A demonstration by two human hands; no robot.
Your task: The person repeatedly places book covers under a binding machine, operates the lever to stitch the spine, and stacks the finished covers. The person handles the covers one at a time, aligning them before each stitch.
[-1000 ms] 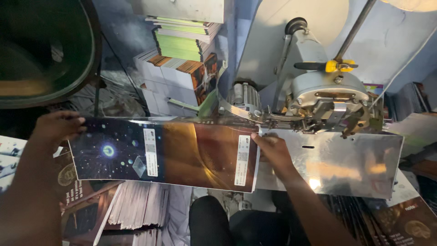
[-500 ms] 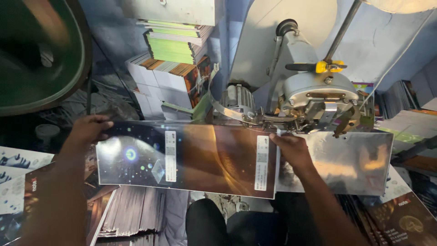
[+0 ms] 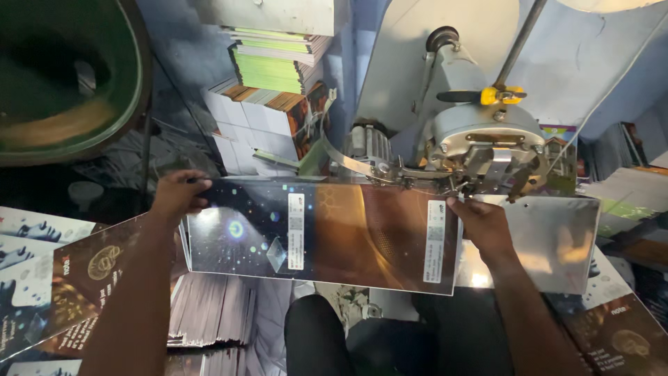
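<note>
Here my left hand [image 3: 179, 197] pinches the left end of a glossy booklet cover [image 3: 320, 233], my right hand [image 3: 480, 224] grips its right end. Its long axis runs side to side, upper edge just under the stitching machine [image 3: 480, 150], nearer my right.

A single camera, worn on the person's head, looks steeply down and forward from close above the work. Both forearms run up from the bottom edge, the left hand [image 3: 177, 197] at left, the right hand [image 3: 481, 224] right of centre. The metal worktop [image 3: 557, 240] and the stitching machine [image 3: 480, 143] lie just beyond, with stacks of booklets [image 3: 271, 90] farther off.
</note>
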